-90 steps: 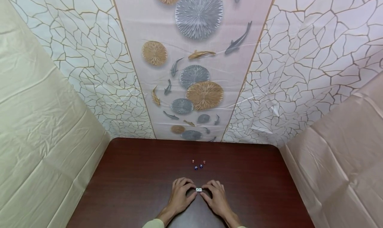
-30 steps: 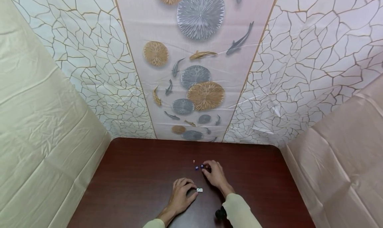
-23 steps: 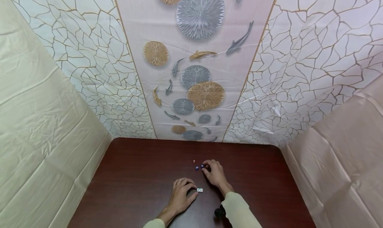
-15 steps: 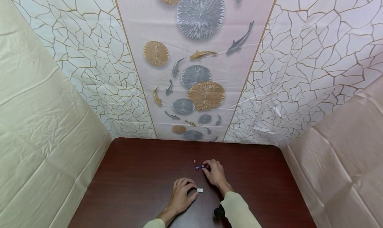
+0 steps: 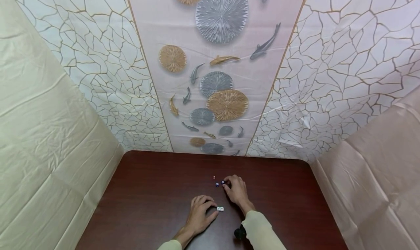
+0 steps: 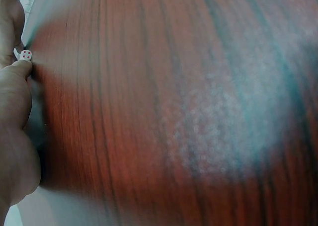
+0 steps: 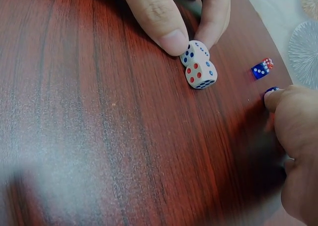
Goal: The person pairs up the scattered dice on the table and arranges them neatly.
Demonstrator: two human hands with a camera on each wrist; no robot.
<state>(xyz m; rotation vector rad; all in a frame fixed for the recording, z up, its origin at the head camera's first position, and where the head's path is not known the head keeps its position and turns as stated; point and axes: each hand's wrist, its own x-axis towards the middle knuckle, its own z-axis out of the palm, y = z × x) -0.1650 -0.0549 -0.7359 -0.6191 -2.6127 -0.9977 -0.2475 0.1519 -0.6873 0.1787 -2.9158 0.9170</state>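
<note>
Two white dice sit side by side on the table: the near white die (image 7: 201,75) and the far white die (image 7: 199,50). My left hand (image 5: 198,213) pinches the far one between thumb and finger. Farther forward, my right hand (image 5: 237,191) pinches a dark blue die (image 5: 223,182) with thumb and forefinger. Just left of it stands a second blue die (image 7: 260,70), apart from the fingers. A small red die (image 5: 214,177) lies beyond the blue pair. Behind the right hand, the other small red die is hidden in the head view.
The dark red-brown wooden table (image 5: 147,191) has rounded far corners. A patterned cloth (image 5: 226,104) hangs behind it, with plain cloth panels at both sides. A round black device (image 5: 240,233) shows under the right sleeve (image 5: 262,226).
Three seconds ago both hands were at the white dice. The right hand has since moved forward to the right-hand blue die and stays there; the left hand has kept its place.
</note>
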